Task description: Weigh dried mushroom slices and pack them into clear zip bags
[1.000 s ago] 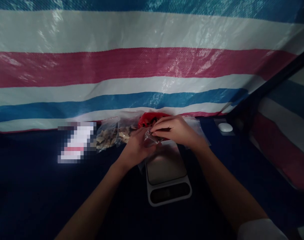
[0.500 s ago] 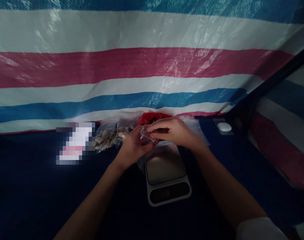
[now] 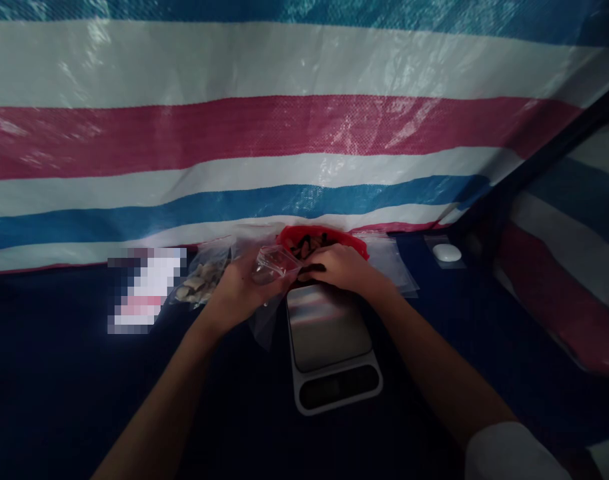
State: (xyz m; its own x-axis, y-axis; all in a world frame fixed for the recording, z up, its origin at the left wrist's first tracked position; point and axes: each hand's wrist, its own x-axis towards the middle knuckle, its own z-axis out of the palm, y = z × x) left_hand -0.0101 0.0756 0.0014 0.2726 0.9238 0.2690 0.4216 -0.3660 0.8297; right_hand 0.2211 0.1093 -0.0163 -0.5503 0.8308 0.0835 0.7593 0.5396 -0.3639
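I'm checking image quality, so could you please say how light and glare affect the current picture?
Head view: dim overall, with glare streaks on the striped sheet; head view: scale display too dark to read; head view: soft sheen on the scale plate.

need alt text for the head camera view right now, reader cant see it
A person's left hand holds a clear plastic bag while the right hand is at a red container of dark pieces, just beyond a digital scale. Bagged pale pieces lie to the left; a striped sheet hangs behind.
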